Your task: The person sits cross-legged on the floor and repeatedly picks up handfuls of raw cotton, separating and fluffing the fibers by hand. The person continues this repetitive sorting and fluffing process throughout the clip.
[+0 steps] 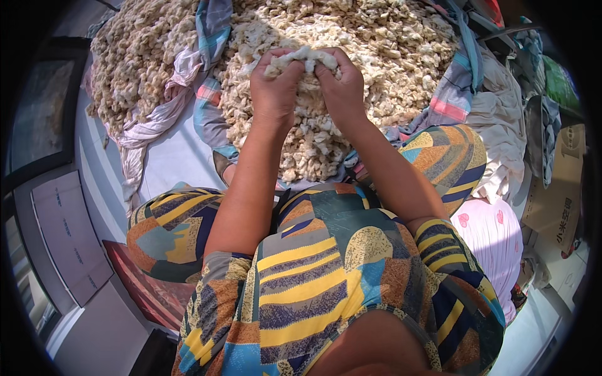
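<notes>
A tuft of off-white fibre [305,57], perhaps raw cotton or wool, is gripped between my two hands. My left hand [277,84] has its thumb pressed on the tuft's left part. My right hand [339,84] pinches the right part, with both thumbs close together and the knuckles turned outward. Below and around the hands spreads a large heap of cream and tan fibre clumps [390,61], lying on a checked cloth [447,101] with blue, grey and pink bands. The undersides of my fingers are hidden.
A second fibre heap [141,56] lies at the upper left on a pale pink cloth [153,122]. At the right are crumpled white cloth [498,113], a pink bundle with hearts [494,244] and a cardboard box [557,188]. My crossed legs border the main heap.
</notes>
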{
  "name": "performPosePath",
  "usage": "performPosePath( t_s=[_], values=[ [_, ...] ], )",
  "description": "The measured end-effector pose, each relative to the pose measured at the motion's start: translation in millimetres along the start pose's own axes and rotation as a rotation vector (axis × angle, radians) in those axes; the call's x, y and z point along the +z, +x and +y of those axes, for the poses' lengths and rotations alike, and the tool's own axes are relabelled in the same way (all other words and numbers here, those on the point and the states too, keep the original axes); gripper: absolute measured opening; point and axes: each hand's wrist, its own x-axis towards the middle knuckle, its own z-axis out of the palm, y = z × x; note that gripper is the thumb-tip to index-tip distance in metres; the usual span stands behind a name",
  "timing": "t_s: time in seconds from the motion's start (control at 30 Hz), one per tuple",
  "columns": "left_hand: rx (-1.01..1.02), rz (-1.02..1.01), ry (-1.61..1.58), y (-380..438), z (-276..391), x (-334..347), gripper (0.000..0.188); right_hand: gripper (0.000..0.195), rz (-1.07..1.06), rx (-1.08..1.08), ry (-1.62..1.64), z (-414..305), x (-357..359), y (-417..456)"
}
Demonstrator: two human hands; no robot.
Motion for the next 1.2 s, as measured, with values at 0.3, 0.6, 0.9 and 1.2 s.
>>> performPosePath(
  t_s=[0.3,0.6,0.9,1.2],
  values=[
    [-0.104,-0.073,0.219,-6.3,4.4,1.4,0.018,0.019,-0.002,0.184,0.104,10.5,-3.0,5.5],
    [-0.069,-0.098,0.255,-10.7,-9.4,6.3,0.018,0.016,0.172,0.161,0.144,12.6,0.0,5.4],
    [-0.24,0.025,-0.251,-1.1,-3.5,2.4,0.022,0.033,0.114,-0.564,-0.361,4.0,9.6,-1.6],
    [-0.181,-0.076,-0.139,-8.0,-11.3,14.1,0.026,0.021,0.089,0.185,0.483,11.8,-9.9,15.7]
  ],
)
